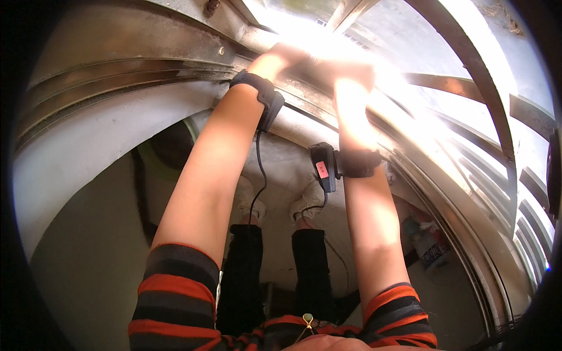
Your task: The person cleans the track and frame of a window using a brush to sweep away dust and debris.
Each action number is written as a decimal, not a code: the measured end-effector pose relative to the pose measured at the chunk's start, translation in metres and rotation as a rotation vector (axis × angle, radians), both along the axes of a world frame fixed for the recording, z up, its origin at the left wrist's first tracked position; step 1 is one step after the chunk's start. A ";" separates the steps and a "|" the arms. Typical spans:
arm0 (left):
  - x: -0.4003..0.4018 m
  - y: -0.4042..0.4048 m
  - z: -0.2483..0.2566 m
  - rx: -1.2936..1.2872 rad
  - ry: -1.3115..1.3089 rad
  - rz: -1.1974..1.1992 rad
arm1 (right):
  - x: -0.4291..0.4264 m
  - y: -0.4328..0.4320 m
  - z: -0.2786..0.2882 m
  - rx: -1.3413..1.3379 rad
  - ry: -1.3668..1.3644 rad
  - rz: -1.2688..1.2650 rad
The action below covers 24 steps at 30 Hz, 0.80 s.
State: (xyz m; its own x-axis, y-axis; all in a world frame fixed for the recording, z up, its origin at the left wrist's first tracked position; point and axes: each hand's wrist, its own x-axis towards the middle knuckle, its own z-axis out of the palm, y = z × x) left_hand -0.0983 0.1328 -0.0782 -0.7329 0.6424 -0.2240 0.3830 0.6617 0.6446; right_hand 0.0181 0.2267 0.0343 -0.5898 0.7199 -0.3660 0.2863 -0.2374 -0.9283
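Observation:
Both arms stretch forward to a window ledge with metal sliding tracks (303, 94). My left hand (285, 55) is over the ledge, its fingers lost in strong glare. Close beside it on the right, my right hand (351, 68) is also washed out by the light. Whether either hand holds something cannot be told. A black strapped device (270, 105) sits on my left wrist, and another black device (323, 166) with a pink label is strapped to my right wrist. Dark cables hang from both devices.
Curved-looking metal window bars (491, 96) stand beyond the ledge on the right. A brown frame panel (131, 39) lies at the upper left. Below the ledge, a dark round container with a green rim (192, 129) is partly visible at left, and a plastic bag (430, 250) at right.

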 end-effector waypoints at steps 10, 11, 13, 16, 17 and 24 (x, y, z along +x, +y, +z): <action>0.027 -0.077 0.066 0.410 -1.104 0.448 | 0.033 0.015 0.037 0.215 -0.023 0.001; 0.046 -0.089 0.074 0.485 -0.867 0.202 | 0.042 0.021 0.031 0.282 0.009 0.006; 0.065 -0.126 0.095 0.130 -1.060 0.449 | 0.049 0.021 0.024 0.303 0.059 -0.014; 0.092 -0.179 0.080 -0.170 -0.943 0.496 | 0.047 0.019 0.028 0.271 -0.056 0.067; 0.102 -0.194 0.066 -0.149 -0.849 0.477 | 0.047 0.018 0.021 0.402 -0.011 0.143; 0.106 -0.191 0.072 -0.224 -0.479 0.111 | -0.001 -0.007 0.012 0.437 0.244 0.563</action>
State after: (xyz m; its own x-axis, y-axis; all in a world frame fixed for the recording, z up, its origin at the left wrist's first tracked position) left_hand 0.0075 -0.0578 -0.0064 -0.5757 0.4649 -0.6726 0.0008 0.8230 0.5681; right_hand 0.0170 0.2194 0.0462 -0.9392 0.3356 0.0725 0.0293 0.2888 -0.9569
